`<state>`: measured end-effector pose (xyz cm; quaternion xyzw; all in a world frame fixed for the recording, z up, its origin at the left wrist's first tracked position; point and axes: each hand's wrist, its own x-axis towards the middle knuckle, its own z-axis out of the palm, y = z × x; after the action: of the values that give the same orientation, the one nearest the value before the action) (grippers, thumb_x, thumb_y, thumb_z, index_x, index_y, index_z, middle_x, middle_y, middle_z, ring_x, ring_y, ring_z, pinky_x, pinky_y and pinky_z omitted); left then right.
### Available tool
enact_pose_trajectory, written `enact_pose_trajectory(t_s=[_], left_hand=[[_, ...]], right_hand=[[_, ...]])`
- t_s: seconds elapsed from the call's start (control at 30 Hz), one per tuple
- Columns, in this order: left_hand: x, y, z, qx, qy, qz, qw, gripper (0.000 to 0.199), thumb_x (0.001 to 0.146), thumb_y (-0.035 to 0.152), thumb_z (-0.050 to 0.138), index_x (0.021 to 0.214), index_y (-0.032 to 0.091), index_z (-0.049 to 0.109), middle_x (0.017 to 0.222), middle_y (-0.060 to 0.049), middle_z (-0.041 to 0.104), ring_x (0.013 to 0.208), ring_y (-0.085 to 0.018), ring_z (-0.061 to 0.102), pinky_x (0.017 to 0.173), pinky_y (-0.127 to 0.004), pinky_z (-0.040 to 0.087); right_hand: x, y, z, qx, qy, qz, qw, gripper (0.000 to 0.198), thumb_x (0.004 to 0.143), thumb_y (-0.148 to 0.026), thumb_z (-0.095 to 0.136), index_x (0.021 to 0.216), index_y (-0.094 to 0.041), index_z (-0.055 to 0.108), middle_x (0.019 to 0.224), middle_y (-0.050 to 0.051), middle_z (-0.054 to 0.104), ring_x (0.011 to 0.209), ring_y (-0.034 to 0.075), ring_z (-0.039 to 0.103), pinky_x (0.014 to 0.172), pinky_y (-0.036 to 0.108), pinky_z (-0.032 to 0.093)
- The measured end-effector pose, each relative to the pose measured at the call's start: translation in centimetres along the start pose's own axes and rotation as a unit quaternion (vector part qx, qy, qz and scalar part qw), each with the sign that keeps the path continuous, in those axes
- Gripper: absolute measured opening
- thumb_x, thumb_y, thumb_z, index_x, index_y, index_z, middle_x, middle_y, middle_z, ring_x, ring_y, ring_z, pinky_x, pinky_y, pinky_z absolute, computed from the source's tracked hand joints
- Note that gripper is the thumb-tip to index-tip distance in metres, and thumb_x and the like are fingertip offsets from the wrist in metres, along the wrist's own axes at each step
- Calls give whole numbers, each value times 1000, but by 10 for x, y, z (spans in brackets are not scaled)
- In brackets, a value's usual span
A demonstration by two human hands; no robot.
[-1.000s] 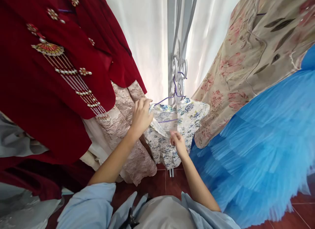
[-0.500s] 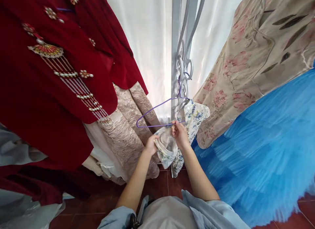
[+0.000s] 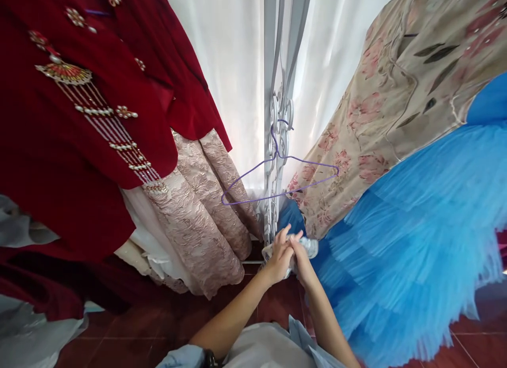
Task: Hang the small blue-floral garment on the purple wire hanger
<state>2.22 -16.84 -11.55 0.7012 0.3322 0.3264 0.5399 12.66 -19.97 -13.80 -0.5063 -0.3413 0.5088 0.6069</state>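
Low down, just above the red tiled floor [image 3: 273, 310], a small bundled floral garment [image 3: 308, 246] sits crumpled between both hands, only a pale corner of it showing past the fingers. The left hand [image 3: 280, 258] is closed around the bundle from the left, fingers pointing up; the right hand [image 3: 300, 258] is pressed against it from the right, also gripping the cloth, so the two hands touch.

Directly above them hangs a bare purple wire hanger [image 3: 277, 180], hooked on the scrollwork of a grey metal post [image 3: 273, 93], its bottom wire clear of the hands with open air between. White curtains [image 3: 233, 67] fill the space behind the post.

Room is tight at the sides: a pink brocade skirt [image 3: 202, 220] under a dark red beaded robe [image 3: 79, 135] crowds the left, while a beige floral dress [image 3: 396, 104] and blue tulle skirt [image 3: 415, 241] close in just beside the right hand. Only the narrow strip of floor toward the person lies open.
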Motion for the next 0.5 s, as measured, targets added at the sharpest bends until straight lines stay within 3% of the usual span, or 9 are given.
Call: enact_pose_trajectory(t_s=[0.1,0.17,0.23,0.3,0.37,0.43,0.5], left_hand=[[-10,7,-8,42,-73,36,996,50,101,40,37,141,23,61,157,-9,45,149,-28,32,127,-46,16],[-12,5,-19,-34,-90,42,994,56,100,45,40,149,21,51,153,-12,50,141,-29,44,123,-47,26],[-13,-1,-28,-115,-122,25,986,60,99,53,46,149,19,51,141,-15,61,131,-30,55,115,-45,37],[-17,-8,-33,-151,-190,-12,970,61,90,60,60,130,16,67,118,-13,71,112,-29,64,101,-40,46],[-24,-14,-35,-151,-254,-57,954,57,77,62,74,104,12,76,95,-10,73,90,-24,66,85,-33,50],[-30,-17,-41,-133,-260,-87,952,51,68,59,83,87,11,75,76,-4,68,72,-18,60,70,-28,48],[-35,-20,-56,-92,-204,-81,971,44,65,52,86,77,12,72,66,0,60,64,-14,53,62,-24,42]], right_hand=[[-11,-11,-15,48,-52,80,994,48,76,-62,75,96,-18,73,88,8,72,86,27,69,79,38,52],[-16,-23,-25,45,-104,113,987,44,71,-57,82,85,-16,71,75,4,69,70,19,63,67,30,49],[-20,-40,-34,9,-194,133,972,43,67,-53,86,75,-15,68,66,0,62,59,12,54,58,23,42],[-23,-62,-45,-49,-328,135,934,44,66,-52,87,71,-14,66,61,-2,56,55,9,46,54,21,38],[-23,-87,-58,-101,-437,110,887,44,70,-52,85,70,-12,65,60,-3,53,55,8,41,54,21,36],[-23,-113,-75,-137,-473,69,867,43,74,-52,81,73,-12,66,61,-3,52,56,8,39,53,21,35],[-23,-133,-93,-171,-461,43,870,41,78,-51,78,79,-12,66,66,-2,54,59,9,41,54,21,36]])
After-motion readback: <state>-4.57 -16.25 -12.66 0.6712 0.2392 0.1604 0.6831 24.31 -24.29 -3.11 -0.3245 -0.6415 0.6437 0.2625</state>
